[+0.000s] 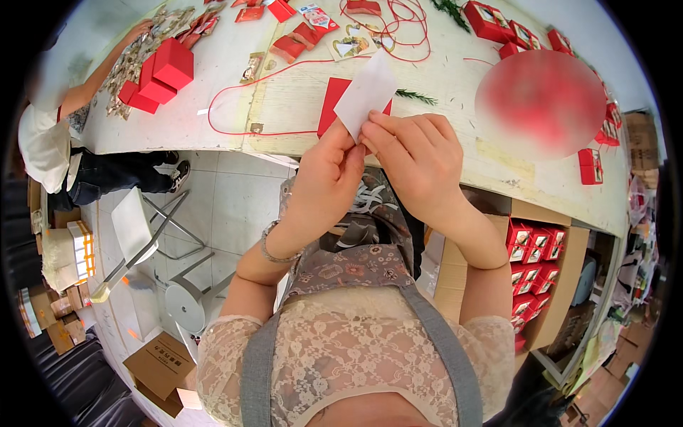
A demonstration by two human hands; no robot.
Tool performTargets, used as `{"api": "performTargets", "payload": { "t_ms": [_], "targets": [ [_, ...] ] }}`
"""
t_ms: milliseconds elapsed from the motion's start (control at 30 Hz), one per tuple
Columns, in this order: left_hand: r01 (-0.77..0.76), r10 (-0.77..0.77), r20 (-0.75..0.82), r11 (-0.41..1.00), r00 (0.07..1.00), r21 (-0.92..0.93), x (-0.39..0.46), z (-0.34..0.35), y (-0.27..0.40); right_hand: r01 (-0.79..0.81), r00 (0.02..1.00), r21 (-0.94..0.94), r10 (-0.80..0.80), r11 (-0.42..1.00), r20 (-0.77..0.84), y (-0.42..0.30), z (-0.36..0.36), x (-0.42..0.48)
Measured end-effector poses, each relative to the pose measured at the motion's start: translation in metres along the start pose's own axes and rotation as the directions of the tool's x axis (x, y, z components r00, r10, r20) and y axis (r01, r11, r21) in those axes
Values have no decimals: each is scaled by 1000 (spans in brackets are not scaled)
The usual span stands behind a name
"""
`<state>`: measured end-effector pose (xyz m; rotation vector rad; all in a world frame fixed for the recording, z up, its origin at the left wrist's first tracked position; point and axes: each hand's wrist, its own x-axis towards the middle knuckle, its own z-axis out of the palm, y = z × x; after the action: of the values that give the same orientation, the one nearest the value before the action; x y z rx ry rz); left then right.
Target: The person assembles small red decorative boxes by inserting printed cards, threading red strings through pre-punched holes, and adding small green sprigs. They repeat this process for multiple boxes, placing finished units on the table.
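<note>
A white card (368, 88) is pinched at its near corner between the fingertips of my left hand (328, 179) and my right hand (419, 163). It is raised over a red box (332, 101) at the table's near edge, covering part of it. A thin red cord (213, 109) loops over the table left of the box, and one end runs to the box's side. A green sprig (416, 96) lies right of the box. Beyond the card are printed cards (349, 45) with a wreath picture. Whether a cord lies between my fingertips, I cannot tell.
Stacked red boxes (160, 72) stand at left, near a co-worker's arm (90, 88) reaching to a heap of small wrapped packets (125, 69). Red packets (296, 42) lie beyond. Finished-looking red boxes (488, 24) line the right side. A cardboard carton (568, 283) of red boxes stands below.
</note>
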<state>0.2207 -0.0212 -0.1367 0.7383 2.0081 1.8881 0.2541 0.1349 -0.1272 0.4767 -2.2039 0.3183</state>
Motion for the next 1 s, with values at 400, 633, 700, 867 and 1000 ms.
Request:
{"api": "performTargets", "payload": {
  "t_ms": [400, 633, 700, 867, 1000],
  "targets": [
    [78, -70, 37, 949, 997, -306, 2, 0, 2, -31, 999, 125, 35, 992, -30, 8, 7, -4],
    [73, -69, 26, 963, 997, -258, 5, 2, -9, -104, 994, 157, 105, 982, 2, 12, 15, -2],
    [97, -91, 35, 966, 995, -240, 5, 3, -8, -203, 978, 236, 210, 950, -5, 19, 23, -6],
    [122, -106, 65, 932, 992, -343, 8, 0, -9, -150, 987, 278, 162, 949, -20, 20, 21, -12],
    [117, -98, 73, 937, 993, -329, 7, 3, -9, -53, 998, 191, 58, 980, -20, 21, 19, -16]
  ]
}}
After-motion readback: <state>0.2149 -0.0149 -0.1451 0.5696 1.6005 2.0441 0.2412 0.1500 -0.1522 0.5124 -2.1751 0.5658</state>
